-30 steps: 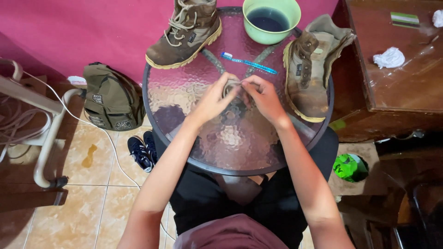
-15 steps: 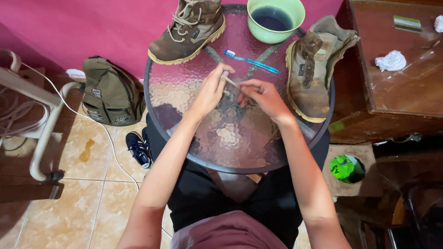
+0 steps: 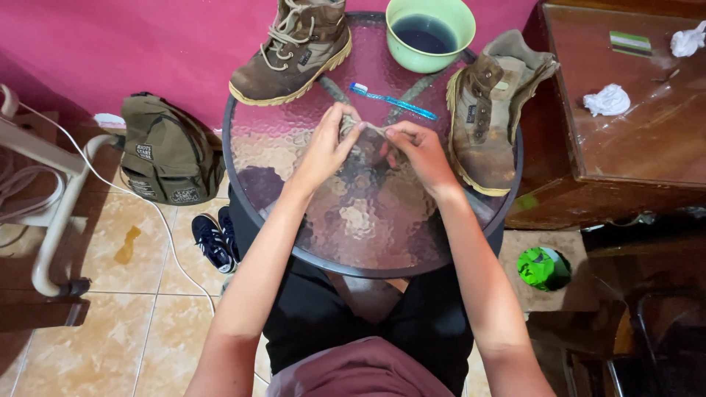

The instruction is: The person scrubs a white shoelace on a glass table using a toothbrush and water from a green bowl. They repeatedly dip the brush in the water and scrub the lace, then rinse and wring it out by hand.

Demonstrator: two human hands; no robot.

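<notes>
Two brown boots: one laced [image 3: 294, 51], one unlaced [image 3: 489, 110]. One green bowl [image 3: 431, 33] of dark liquid. One blue toothbrush [image 3: 392, 101]. One round glass desk [image 3: 309, 242]. Two hands: left [image 3: 329, 147], right [image 3: 419, 151], one lace [image 3: 371, 129] between. Two crumpled tissues [image 3: 607, 99] [image 3: 687, 39]. One olive backpack [image 3: 165, 151]. One dark sneaker [image 3: 213, 241]. One green ball [image 3: 543, 267].

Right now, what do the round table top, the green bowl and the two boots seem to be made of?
Table top: textured glass, probably; the person's legs show through it. Green bowl: smooth and glossy, plastic or glazed ceramic, unclear which. Left boot and right boot: matte brown suede-like leather, scuffed, with pale soles that look like rubber.
</notes>
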